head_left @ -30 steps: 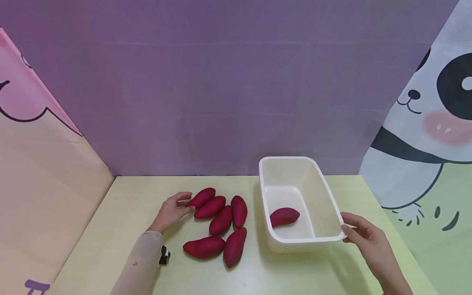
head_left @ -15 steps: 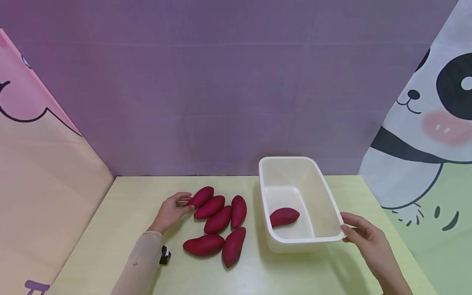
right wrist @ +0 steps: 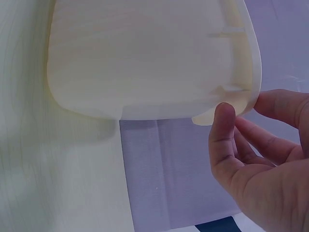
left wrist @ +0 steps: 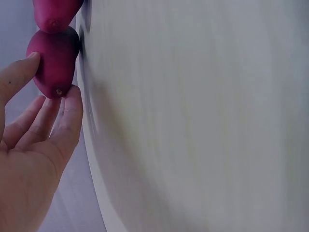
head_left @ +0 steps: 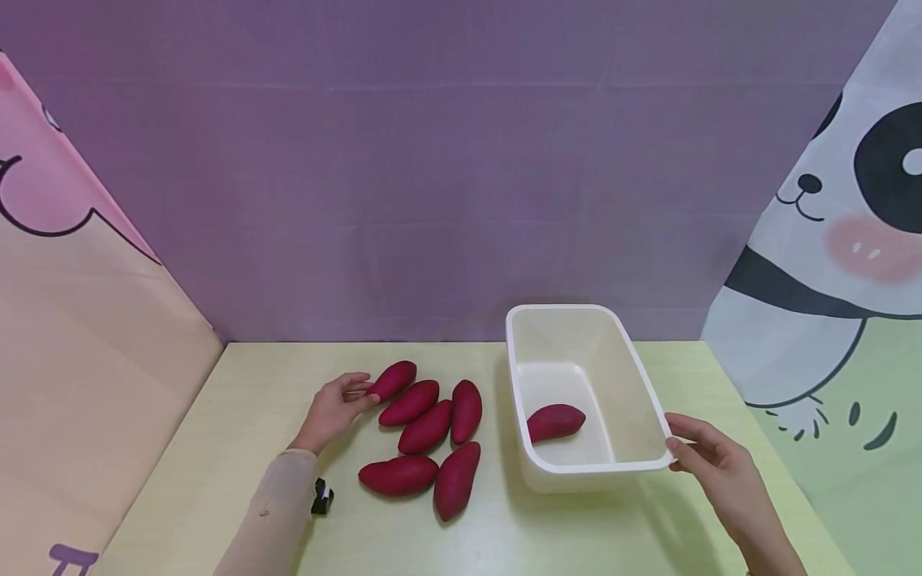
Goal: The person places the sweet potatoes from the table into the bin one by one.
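Note:
My left hand (head_left: 337, 412) pinches the near-left end of the farthest dark-red sweet potato (head_left: 394, 381) on the table. In the left wrist view, the thumb lies on one side of this sweet potato (left wrist: 54, 63) and the fingertips (left wrist: 73, 94) on the other. Another sweet potato (head_left: 410, 402) lies right beside it. My right hand (head_left: 720, 472) pinches the near-right corner of the white plastic bin (head_left: 533, 462), thumb and fingers on its rim, also seen in the right wrist view. Inside the bin lies one sweet potato (head_left: 556, 422), its left end hidden by the wall.
Several more sweet potatoes lie grouped left of the bin, among them one near the front (head_left: 457, 480). A small black object (head_left: 322, 497) shows beside the left sleeve. A purple backdrop (head_left: 446, 176) stands behind the pale table (head_left: 562, 536), with printed panels at both sides.
The farthest sweet potato has shifted slightly left and back at my left fingertips. A middle one has slid a little left. The right hand and bin have stayed put.

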`<state>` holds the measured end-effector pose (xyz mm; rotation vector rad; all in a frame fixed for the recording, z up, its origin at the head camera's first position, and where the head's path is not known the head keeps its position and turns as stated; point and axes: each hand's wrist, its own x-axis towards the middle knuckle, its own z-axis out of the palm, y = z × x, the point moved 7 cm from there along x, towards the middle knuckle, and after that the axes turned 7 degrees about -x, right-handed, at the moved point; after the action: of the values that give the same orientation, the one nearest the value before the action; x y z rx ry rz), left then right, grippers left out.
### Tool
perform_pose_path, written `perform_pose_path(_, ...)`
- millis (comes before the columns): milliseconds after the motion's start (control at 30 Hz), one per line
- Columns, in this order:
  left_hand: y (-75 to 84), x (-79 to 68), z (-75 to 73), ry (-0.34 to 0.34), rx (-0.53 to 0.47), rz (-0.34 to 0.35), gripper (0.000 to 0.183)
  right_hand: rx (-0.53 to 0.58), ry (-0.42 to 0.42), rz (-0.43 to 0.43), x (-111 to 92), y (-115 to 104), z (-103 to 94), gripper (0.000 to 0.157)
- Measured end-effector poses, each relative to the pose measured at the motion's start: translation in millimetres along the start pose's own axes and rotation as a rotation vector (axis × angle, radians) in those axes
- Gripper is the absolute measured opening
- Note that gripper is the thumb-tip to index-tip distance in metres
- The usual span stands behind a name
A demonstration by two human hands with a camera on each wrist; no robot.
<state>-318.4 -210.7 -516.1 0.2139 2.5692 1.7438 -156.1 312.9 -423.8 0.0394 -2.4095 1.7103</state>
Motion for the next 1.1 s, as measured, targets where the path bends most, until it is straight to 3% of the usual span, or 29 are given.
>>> perform_pose_path(267, 7.5, -2.3, -4.2, 0.019, -0.039, -0.014, 0.056, 0.011, -0.002, -0.006, 0.4, -0.6, 0.4, 0.034)
perform_pose_path(533, 26.6, -3.4, -3.9, 0.012, -0.087, 0.014, 0.063, 0.022, -0.001, 0.009, 0.0, 1.5, -0.1, 0.035)
perform_pose_path(1100, 103.0, 4.8, 17.0, -0.054, -0.134, 0.083, 0.060, 0.049, -0.006, -0.016, 0.8, -1.3, 1.3, 0.033)
